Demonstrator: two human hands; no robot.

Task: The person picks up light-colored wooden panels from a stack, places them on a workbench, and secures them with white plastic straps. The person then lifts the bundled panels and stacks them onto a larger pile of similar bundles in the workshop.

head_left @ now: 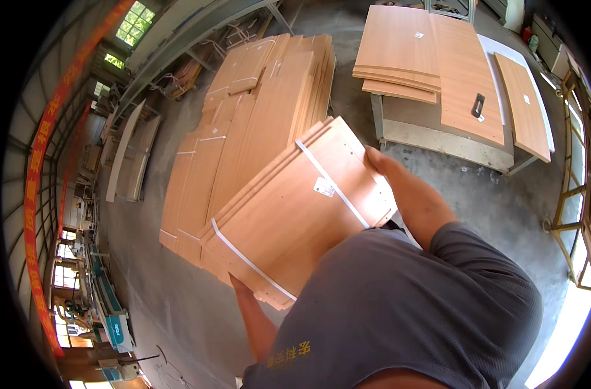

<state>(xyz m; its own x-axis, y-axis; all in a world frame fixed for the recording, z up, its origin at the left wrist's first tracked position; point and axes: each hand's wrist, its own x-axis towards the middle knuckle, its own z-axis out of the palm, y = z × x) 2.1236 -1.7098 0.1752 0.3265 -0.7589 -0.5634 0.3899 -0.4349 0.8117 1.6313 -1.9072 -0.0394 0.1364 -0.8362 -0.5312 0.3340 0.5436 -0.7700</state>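
Observation:
A strapped bundle of wood-grain panels point(276, 223) is tilted in front of my torso, bound by two white straps, with a small white label on its top face. My right hand point(378, 161) grips the bundle's right end; its fingers go out of sight behind the edge. At the near left end, my left hand point(238, 286) holds the bundle from below, mostly hidden by the panels. Just beyond lies a large stack of similar panels point(243, 142), some strapped in bundles; the held bundle covers part of this stack.
At the right, a low worktable point(444, 136) carries several loose panels, with a dark handheld object point(479, 105) on one. A rack with a pale board point(124, 152) stands at the far left. Machinery with teal parts point(117, 330) lines the left side. A metal frame point(571, 191) is at the right.

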